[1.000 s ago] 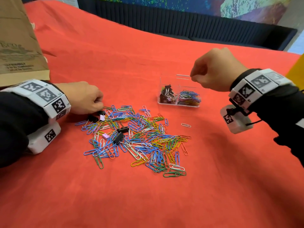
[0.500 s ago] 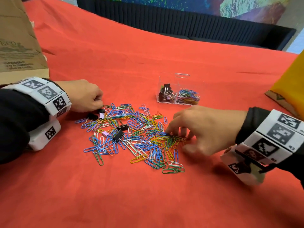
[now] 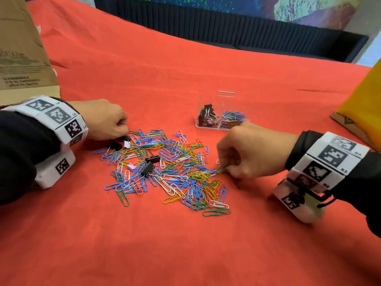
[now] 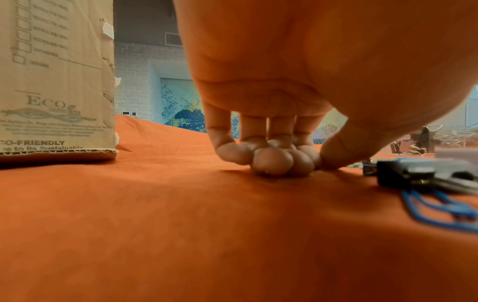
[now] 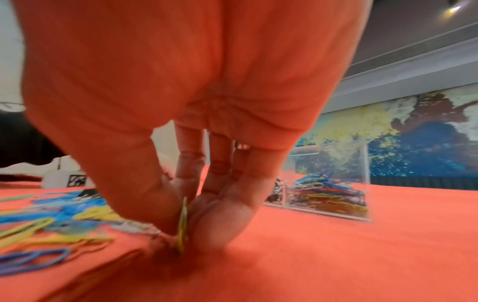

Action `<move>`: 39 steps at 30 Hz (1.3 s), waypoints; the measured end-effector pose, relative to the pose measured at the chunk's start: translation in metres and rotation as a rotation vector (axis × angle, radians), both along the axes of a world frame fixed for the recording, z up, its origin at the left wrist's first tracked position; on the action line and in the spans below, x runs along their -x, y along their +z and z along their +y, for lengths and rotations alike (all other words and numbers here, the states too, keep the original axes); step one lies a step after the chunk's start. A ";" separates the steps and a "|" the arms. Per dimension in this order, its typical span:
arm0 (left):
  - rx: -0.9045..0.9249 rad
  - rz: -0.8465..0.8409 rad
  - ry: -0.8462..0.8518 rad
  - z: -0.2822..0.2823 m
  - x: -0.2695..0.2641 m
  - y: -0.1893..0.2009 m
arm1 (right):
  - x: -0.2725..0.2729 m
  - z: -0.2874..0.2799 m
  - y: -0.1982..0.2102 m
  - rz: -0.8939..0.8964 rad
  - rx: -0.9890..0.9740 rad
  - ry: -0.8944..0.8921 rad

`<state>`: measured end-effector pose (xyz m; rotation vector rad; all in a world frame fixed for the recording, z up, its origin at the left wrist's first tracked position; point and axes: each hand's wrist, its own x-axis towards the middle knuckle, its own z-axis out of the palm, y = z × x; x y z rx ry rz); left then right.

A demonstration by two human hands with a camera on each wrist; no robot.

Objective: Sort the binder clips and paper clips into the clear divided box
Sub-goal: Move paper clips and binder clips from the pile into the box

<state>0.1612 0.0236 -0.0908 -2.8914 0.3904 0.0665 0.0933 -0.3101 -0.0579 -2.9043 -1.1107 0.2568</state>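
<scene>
Down at the near edge of the heap, the right hand point(image 3: 248, 152) pinches a small bunch of paper clips between thumb and fingertips point(image 5: 220, 214), a yellow clip point(image 5: 183, 222) standing on edge against the red cloth point(image 3: 185, 244), likely so the flat wire can be lifted off the fabric. At least a green-blue one point(image 3: 219, 168) trails from the same pinch in the head view. The hand sits on the box's side of the pile, which keeps the carry short.

Just beyond the knuckles stands the clear divided box point(image 3: 237, 96), binder clips point(image 3: 208, 116) in its left compartment, coloured paper clips point(image 3: 234, 118) in its right. Most of the paper clip pile point(image 3: 165, 172) remains loose on the cloth, with several black binder clips point(image 3: 147, 169) and small lilac ones among it, so the sorting looks far from done.

Across the pile, the left hand point(image 3: 103, 119) rests with fingers curled under, tips point(image 4: 271, 161) pressed to the cloth beside a black binder clip point(image 4: 403, 173); whether it holds anything cannot be told. A cardboard box point(image 3: 22, 54) stands behind it.
</scene>
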 end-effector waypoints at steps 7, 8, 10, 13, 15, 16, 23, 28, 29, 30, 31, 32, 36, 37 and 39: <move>0.010 -0.004 0.007 0.000 0.000 -0.001 | -0.043 -0.026 0.050 -0.225 -0.114 -0.218; 0.008 -0.004 0.005 0.000 -0.001 -0.001 | -0.053 -0.028 0.056 -0.299 -0.125 -0.244; 0.002 -0.001 0.001 0.000 -0.001 -0.001 | -0.075 -0.031 0.064 -0.421 -0.124 -0.297; -0.001 0.000 -0.003 0.001 -0.001 -0.002 | -0.099 -0.026 0.062 -0.460 -0.050 -0.351; 0.000 -0.002 -0.001 0.001 -0.001 -0.001 | -0.109 -0.021 0.054 -0.439 0.018 -0.361; -0.001 -0.005 -0.003 0.000 -0.001 -0.001 | -0.111 -0.019 0.050 -0.432 0.036 -0.363; -0.003 -0.015 -0.013 0.003 -0.004 -0.003 | -0.092 -0.017 0.045 -0.463 -0.107 -0.297; 0.001 -0.010 -0.004 0.002 -0.003 -0.003 | -0.034 0.000 0.027 -0.064 0.021 -0.092; -0.001 -0.010 -0.004 0.002 -0.003 -0.003 | -0.025 0.004 0.021 0.009 0.043 -0.055; -0.003 -0.010 -0.003 0.001 -0.003 -0.002 | -0.016 0.007 0.016 0.060 0.052 -0.018; -0.006 -0.009 -0.003 0.001 -0.002 -0.002 | -0.008 0.010 0.013 0.091 0.051 0.016; -0.009 -0.008 -0.002 0.001 -0.002 -0.002 | 0.000 0.012 0.009 0.105 0.048 0.045; -0.013 -0.015 0.002 0.000 -0.002 -0.003 | 0.019 0.020 0.003 0.099 0.068 0.145; -0.013 -0.014 0.001 0.000 -0.002 -0.003 | 0.022 0.021 0.002 0.095 0.071 0.153; -0.011 -0.011 0.000 0.000 -0.002 -0.003 | 0.026 0.023 0.001 0.096 0.056 0.147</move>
